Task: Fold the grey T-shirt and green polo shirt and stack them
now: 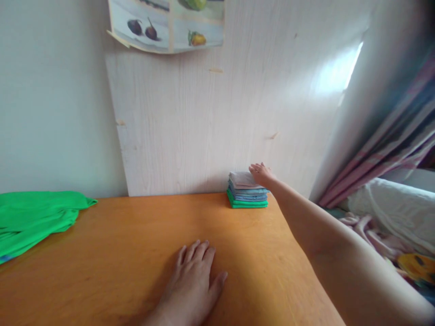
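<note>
My left hand [194, 278] lies flat on the orange wooden table [129, 253], its fingers stretched out and nothing under them that I can see. At the far right of the table, near the wall board, stands a stack of folded clothes [247, 194]: green at the bottom, several blue layers in the middle, a pale piece on top. My right hand [261, 173] reaches out to the stack's upper right corner with its fingers extended. It holds nothing visible; whether it touches the top cloth I cannot tell.
A loose green garment [41, 215] lies at the table's left edge. Behind the table leans a pale wood-grain board [190, 131] with a sheet of fruit pictures [170, 27] on it. To the right are a pink and grey curtain [374, 149] and rumpled bedding [367, 231].
</note>
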The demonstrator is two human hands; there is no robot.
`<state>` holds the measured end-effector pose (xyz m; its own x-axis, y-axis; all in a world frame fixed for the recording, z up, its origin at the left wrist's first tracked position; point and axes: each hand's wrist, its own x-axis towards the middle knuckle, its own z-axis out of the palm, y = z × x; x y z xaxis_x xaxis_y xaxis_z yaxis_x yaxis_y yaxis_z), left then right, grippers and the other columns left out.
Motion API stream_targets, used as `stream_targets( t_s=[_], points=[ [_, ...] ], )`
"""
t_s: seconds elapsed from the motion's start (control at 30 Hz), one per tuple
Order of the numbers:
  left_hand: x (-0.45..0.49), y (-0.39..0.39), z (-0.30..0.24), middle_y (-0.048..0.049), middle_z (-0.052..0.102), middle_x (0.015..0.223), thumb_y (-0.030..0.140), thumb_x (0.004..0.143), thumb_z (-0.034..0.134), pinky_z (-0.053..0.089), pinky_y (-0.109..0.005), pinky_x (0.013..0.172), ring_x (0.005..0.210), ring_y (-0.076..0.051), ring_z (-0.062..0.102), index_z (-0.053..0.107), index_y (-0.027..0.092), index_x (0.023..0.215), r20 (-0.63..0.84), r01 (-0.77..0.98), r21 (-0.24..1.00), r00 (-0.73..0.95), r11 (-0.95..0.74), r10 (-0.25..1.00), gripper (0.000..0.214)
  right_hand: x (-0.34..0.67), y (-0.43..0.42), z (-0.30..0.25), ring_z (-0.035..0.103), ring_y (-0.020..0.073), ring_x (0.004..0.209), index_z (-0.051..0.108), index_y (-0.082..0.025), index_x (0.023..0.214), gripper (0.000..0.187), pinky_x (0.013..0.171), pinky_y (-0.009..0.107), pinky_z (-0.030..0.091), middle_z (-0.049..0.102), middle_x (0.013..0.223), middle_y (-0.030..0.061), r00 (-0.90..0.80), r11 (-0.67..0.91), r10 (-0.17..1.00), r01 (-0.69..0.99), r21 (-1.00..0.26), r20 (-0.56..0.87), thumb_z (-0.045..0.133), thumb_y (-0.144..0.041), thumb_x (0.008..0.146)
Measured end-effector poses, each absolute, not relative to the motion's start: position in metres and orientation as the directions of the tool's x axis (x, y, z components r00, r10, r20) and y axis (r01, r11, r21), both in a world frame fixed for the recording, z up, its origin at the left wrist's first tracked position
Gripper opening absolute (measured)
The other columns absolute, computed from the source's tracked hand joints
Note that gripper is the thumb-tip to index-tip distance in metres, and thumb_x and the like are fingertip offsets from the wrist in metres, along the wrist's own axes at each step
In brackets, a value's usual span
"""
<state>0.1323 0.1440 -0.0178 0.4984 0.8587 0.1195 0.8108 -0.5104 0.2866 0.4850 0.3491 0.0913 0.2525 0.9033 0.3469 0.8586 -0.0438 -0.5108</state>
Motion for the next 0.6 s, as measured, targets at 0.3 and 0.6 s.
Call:
stream_targets(
  t_s=[0.3, 0.6],
  points=[
    [0.133, 0.144, -0.016, -0.0101, 0.044, 0.153, 0.058, 0.093, 0.039, 0.018, -0.055, 0.121, 0.144, -0.033, 0.034, 0.052, 0.02, 0.143, 0.099, 0.816, 0.295, 0.49, -0.496, 0.866, 0.064, 0.469, 0.375, 0.071, 0.014, 0.0337, 0.149, 0.067, -0.03, 0.116, 0.028, 0.113, 0.068, -0.005, 0.052, 0.145, 0.0064, 0.149, -0.001, 0.948, 0.885, -0.465, 0.281, 0.066, -0.037, 0.089],
    [0.132, 0.145, -0.019, -0.0093, 0.044, 0.153, 0.06, 0.093, 0.04, 0.018, -0.054, 0.121, 0.144, -0.032, 0.033, 0.053, 0.022, 0.142, 0.105, 0.818, 0.289, 0.49, -0.498, 0.865, 0.063, 0.465, 0.39, 0.061, 0.021, 0.034, 0.147, 0.071, -0.029, 0.102, 0.035, 0.113, 0.068, 0.01, 0.06, 0.136, 0.0049, 0.222, -0.056, 0.952, 0.806, -0.59, 0.213, 0.071, -0.056, 0.079]
  ],
)
